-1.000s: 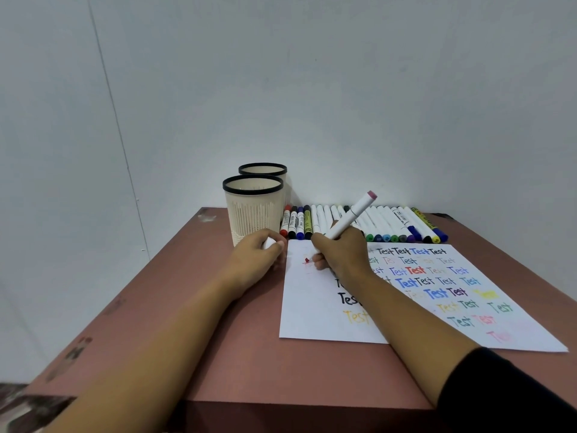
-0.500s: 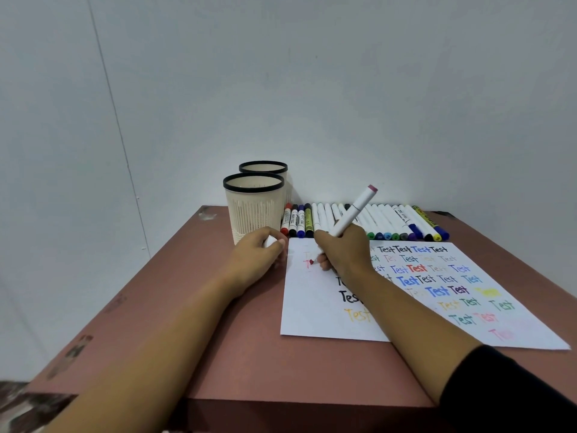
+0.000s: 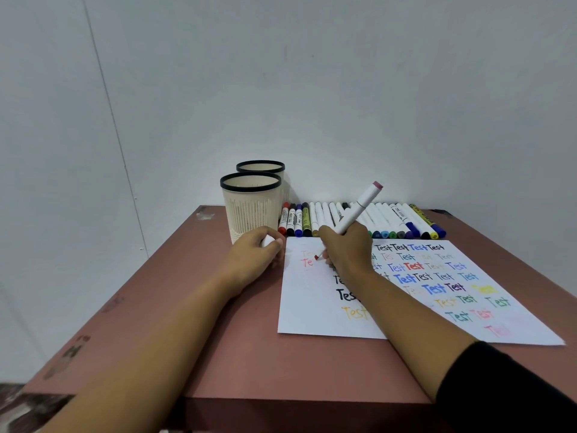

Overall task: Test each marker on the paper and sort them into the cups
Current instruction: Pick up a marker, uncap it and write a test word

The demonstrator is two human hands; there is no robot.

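My right hand [image 3: 346, 248] grips a white marker [image 3: 359, 209] with a pink end cap. Its red tip touches the white paper [image 3: 315, 307] near the top left corner, beside fresh red letters "Te". My left hand [image 3: 256, 257] rests at the paper's left edge, closed around the marker's white cap [image 3: 268, 241]. Two cream cups with black rims stand behind my left hand, the near cup [image 3: 251, 204] in front of the far cup [image 3: 260, 168]. A row of markers [image 3: 390, 220] lies along the paper's far edge.
The paper is covered with many coloured "Test" words on its right half. The reddish-brown table [image 3: 249, 354] ends close in front of me and at the left. A grey wall rises right behind the cups and markers.
My right hand has moved the marker tip a little rightward, and red letters have appeared on the paper. My left hand has stayed in place.
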